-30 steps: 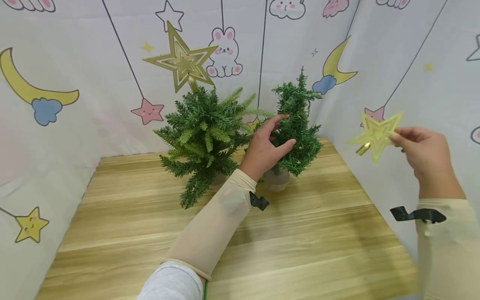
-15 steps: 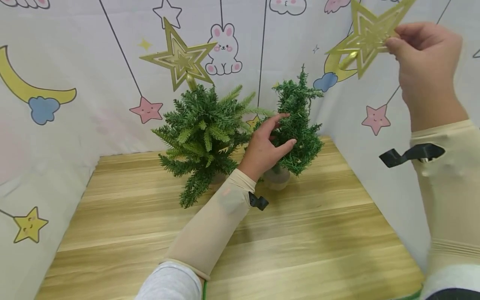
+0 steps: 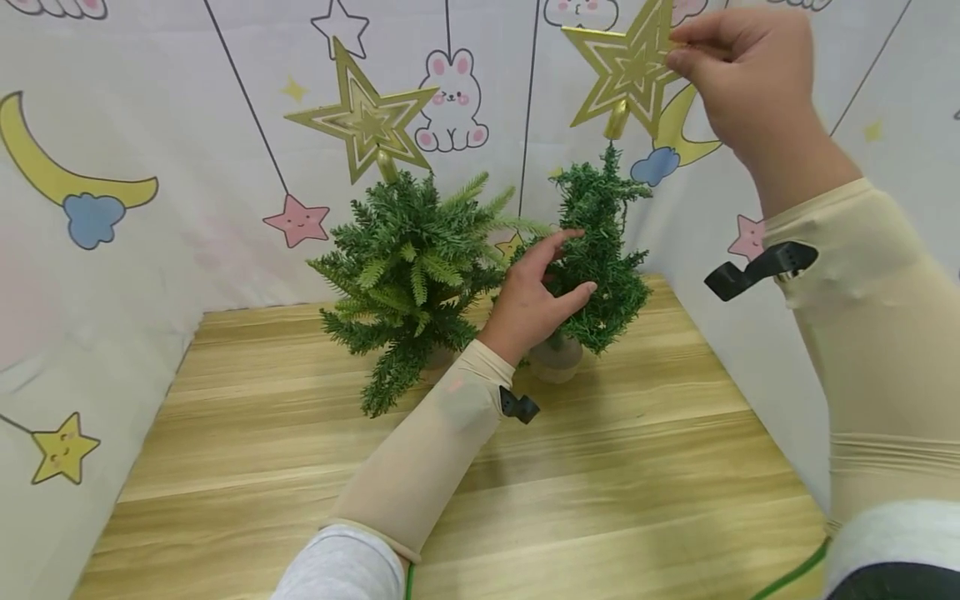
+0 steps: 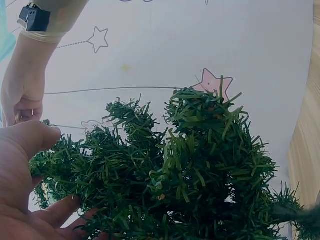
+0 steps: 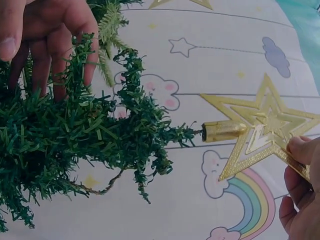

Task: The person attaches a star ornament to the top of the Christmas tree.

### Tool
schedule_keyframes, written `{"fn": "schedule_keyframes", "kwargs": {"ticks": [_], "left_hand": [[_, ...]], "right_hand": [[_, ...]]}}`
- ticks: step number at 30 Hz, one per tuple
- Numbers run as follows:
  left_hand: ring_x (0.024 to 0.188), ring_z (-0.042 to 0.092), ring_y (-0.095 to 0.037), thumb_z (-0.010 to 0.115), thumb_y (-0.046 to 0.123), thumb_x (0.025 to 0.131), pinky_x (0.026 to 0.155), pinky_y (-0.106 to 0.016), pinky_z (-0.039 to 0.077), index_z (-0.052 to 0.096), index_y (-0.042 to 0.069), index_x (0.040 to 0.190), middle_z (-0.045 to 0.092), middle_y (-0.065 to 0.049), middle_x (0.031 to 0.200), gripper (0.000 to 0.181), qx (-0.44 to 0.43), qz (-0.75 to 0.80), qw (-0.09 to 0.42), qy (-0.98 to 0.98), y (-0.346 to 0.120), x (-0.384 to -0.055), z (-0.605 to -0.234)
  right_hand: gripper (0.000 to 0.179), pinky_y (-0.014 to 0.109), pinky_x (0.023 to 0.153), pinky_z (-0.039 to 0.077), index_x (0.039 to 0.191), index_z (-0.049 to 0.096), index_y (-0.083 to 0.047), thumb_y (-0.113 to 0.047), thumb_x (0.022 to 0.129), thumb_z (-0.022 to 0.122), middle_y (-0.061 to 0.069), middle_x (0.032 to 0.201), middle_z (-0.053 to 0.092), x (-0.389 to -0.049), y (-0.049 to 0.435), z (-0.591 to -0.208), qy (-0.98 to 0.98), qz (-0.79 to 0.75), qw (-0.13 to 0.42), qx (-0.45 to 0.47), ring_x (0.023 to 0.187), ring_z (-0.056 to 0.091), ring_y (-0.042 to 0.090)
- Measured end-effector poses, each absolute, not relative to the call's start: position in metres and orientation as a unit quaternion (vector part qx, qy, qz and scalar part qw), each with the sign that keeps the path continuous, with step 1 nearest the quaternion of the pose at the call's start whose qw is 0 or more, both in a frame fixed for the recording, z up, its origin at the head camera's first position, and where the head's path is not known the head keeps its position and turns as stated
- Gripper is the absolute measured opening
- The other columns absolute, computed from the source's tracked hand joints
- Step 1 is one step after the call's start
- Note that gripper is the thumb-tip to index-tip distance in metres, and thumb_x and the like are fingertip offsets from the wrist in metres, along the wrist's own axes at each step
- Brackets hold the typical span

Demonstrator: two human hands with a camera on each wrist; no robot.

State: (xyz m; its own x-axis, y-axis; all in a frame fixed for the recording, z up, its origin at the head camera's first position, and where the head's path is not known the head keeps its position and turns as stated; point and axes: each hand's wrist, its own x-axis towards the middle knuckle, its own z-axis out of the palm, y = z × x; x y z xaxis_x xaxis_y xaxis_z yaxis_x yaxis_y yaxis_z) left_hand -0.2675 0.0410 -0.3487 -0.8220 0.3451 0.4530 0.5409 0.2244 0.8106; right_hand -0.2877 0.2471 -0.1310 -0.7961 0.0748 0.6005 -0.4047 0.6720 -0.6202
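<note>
My left hand (image 3: 528,300) holds the small tinsel Christmas tree (image 3: 603,283) from its left side, thumb and fingers spread around the branches; some fingertips are hidden in the green. My right hand (image 3: 757,100) pinches one arm of a gold star tree topper (image 3: 630,71) between thumb and fingers. Its tube hangs just over the tree's tip. In the right wrist view, the mouth of the gold tube (image 5: 222,131) meets the thin tip of the tree (image 5: 180,135); whether the tip is inside cannot be made out.
A fuller Christmas tree (image 3: 405,250) stands to the left, topped by another gold star (image 3: 367,125). Both trees stand on a wood-grain table (image 3: 262,417). Close behind hangs a white curtain (image 3: 232,167) printed with moons, stars and rabbits.
My right hand has lifted the star from low on the right, then carried it left to just above the small tree's tip. The left hand has stayed at the tree.
</note>
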Motion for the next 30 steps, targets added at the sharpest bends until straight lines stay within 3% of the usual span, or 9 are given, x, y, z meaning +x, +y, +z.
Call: {"fn": "schedule_keyframes", "kwargs": {"ticks": [4,11,17,23,30], "left_hand": [[0.14,0.046,-0.012,0.076,0.035,0.097,0.108,-0.04,0.049,0.047,0.037,0.154,0.044,0.013,0.157,0.064,-0.284,-0.549,0.09,-0.781,0.041,-0.267,-0.349],[0.14,0.047,-0.012,0.076,0.035,0.097,0.107,-0.036,0.05,0.047,0.036,0.153,0.045,0.012,0.156,0.064,-0.283,-0.544,0.094,-0.785,0.042,-0.266,-0.35],[0.14,0.047,-0.014,0.075,0.036,0.097,0.107,-0.035,0.049,0.047,0.037,0.153,0.046,0.012,0.155,0.063,-0.283,-0.545,0.094,-0.784,0.043,-0.267,-0.35],[0.142,0.046,-0.015,0.075,0.036,0.097,0.108,-0.037,0.049,0.046,0.038,0.154,0.046,0.01,0.156,0.064,-0.286,-0.542,0.095,-0.785,0.043,-0.268,-0.35],[0.144,0.045,-0.013,0.075,0.035,0.097,0.108,-0.042,0.05,0.042,0.04,0.157,0.042,0.013,0.159,0.068,-0.289,-0.545,0.089,-0.782,0.042,-0.268,-0.352]], "right_hand": [[0.03,0.018,0.056,0.035,0.122,0.078,-0.008,-0.029,0.103,0.067,-0.025,0.084,0.065,-0.291,0.247,-0.134,-0.89,0.33,0.301,0.091,0.066,0.049,0.004],[0.032,0.021,0.05,0.031,0.124,0.078,-0.011,-0.033,0.104,0.065,-0.028,0.08,0.062,-0.294,0.245,-0.143,-0.914,0.282,0.278,0.084,0.052,0.041,0.006],[0.032,0.018,0.049,0.03,0.123,0.077,-0.01,-0.031,0.103,0.066,-0.019,0.092,0.073,-0.296,0.247,-0.148,-0.907,0.307,0.279,0.075,0.056,0.043,0.006],[0.034,0.019,0.049,0.03,0.126,0.076,-0.011,-0.033,0.105,0.063,-0.023,0.086,0.068,-0.298,0.25,-0.149,-0.911,0.3,0.273,0.073,0.056,0.041,0.007],[0.034,0.022,0.057,0.039,0.134,0.072,-0.025,-0.038,0.107,0.056,-0.004,0.116,0.067,-0.301,0.256,-0.149,-0.926,0.287,0.235,0.068,0.083,0.051,0.006]]}}
